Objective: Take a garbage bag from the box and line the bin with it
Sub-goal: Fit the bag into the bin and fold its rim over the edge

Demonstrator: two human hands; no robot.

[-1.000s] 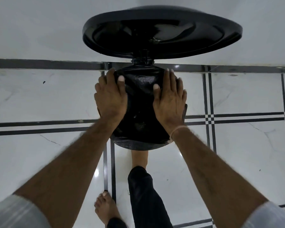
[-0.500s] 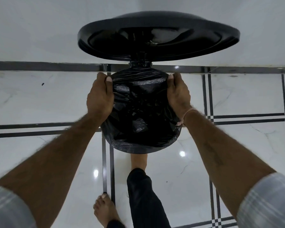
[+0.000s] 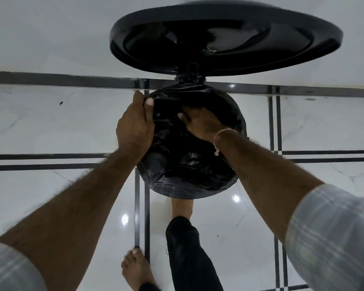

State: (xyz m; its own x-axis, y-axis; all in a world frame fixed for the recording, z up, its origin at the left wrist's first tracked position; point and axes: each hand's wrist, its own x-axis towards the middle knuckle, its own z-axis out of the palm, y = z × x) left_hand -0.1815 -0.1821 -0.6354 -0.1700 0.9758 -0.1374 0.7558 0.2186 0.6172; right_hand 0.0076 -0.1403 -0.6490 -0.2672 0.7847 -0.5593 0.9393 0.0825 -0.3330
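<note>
A round black pedal bin stands on the floor below me, its lid [image 3: 225, 36] tipped up and open at the back. A black garbage bag [image 3: 183, 183] is stretched over the bin's rim and sags into the opening. My left hand [image 3: 135, 127] grips the bag's edge against the left rim, thumb hooked over the top. My right hand [image 3: 200, 122] reaches down inside the bag near the back of the bin, fingers spread and pressing the plastic. The bin's body is hidden under the bag. The box is out of view.
White marble floor tiles [image 3: 51, 122] with black inlay lines surround the bin. A white wall [image 3: 51, 34] rises just behind it. My right foot [image 3: 182, 206] rests at the bin's front base, and my left foot [image 3: 136, 269] stands further back.
My right hand left the right rim and went down inside the bag. My left hand stayed on the left rim. The bag now hangs deeper in the bin.
</note>
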